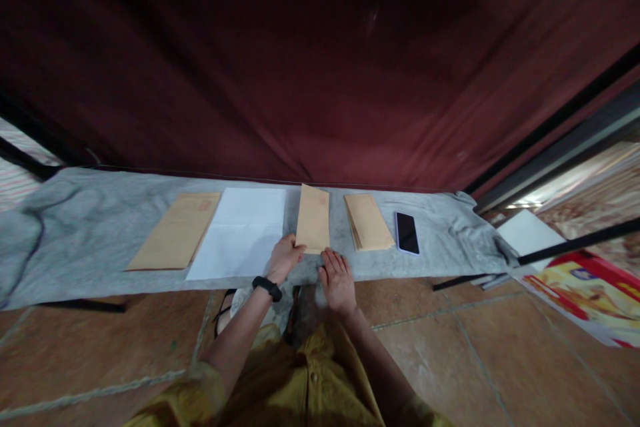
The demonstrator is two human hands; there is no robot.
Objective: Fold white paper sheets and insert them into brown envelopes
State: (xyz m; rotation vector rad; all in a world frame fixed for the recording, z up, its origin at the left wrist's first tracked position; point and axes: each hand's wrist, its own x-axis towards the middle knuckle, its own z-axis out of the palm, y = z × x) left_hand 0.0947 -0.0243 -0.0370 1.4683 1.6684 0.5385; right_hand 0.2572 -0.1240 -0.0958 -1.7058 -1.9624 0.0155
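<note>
A brown paper envelope (313,217) with a small red print near its top right lies upright in front of me on the grey cloth. At its lower left corner, my left hand (284,259) is closed on the edge, thumb on top; a black band circles that wrist. My right hand (339,280) rests with fingers stretched out, the fingertips by the envelope's lower right corner. White paper sheets (240,230) with a crosswise crease lie to the left. Farther left is a stack of larger brown envelopes (173,232). To the right sits a stack of small brown envelopes (370,221).
A phone (407,233) lies on the narrow cloth-covered table (457,240), right of the small envelopes. Behind it hangs a dark red curtain (320,100). Black metal bars (555,120) stand at the right. A red and yellow box (590,287) is low at the right, above the tiled floor.
</note>
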